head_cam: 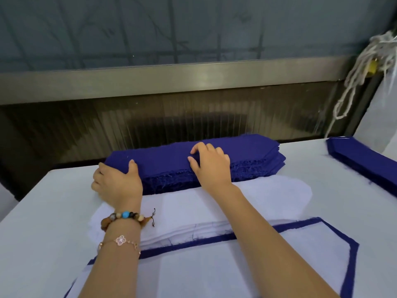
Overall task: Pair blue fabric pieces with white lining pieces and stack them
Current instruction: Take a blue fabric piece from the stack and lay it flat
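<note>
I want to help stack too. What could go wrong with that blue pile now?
The blue fabric stack is tall with frayed threads along its near edge, so the right hand might lift two pieces together. The left hand grips only one end, so the pile might slide crooked. Shifting it could ruffle the white lining stack.

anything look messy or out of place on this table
Nothing serious. The blue stack has a ragged, fraying near edge, with its right end fanned unevenly. The white lining pile in front has layers stepped out of line, and loose blue threads lie on the table beside the second blue pile at right.
</note>
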Demonstrator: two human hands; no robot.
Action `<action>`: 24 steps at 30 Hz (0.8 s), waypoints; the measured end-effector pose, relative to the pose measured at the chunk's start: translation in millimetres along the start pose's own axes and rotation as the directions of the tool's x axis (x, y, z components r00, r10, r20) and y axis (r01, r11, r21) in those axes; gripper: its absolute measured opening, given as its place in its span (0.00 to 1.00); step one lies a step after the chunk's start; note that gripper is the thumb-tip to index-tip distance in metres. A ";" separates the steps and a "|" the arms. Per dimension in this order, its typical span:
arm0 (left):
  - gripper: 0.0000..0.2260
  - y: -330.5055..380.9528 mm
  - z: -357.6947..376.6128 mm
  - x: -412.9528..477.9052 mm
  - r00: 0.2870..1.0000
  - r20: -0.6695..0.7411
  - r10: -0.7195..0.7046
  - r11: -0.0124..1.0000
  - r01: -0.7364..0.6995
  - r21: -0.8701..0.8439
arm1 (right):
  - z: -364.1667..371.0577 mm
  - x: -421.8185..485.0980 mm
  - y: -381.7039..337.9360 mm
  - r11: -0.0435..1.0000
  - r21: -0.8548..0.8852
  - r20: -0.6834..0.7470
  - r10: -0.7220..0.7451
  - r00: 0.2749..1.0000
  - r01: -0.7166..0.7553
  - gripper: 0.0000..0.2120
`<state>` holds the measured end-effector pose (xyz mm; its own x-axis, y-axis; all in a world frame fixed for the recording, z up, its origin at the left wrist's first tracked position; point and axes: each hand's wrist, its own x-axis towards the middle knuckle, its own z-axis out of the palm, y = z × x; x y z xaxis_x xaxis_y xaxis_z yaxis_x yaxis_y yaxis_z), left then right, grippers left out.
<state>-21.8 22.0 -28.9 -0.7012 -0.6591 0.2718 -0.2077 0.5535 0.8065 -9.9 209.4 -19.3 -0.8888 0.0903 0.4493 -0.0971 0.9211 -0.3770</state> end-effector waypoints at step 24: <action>0.16 -21.4 -14.6 31.0 0.961 0.265 0.077 0.834 0.083 -0.545 | 1.5 1.7 -1.4 1.000 0.007 0.012 0.016 1.000 -0.016 0.12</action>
<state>-29.1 -17.7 -30.0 -0.8706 -0.4561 0.1844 0.1399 0.1297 0.9816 -11.9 207.6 -19.2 -0.8956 0.1003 0.4334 -0.0861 0.9168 -0.3901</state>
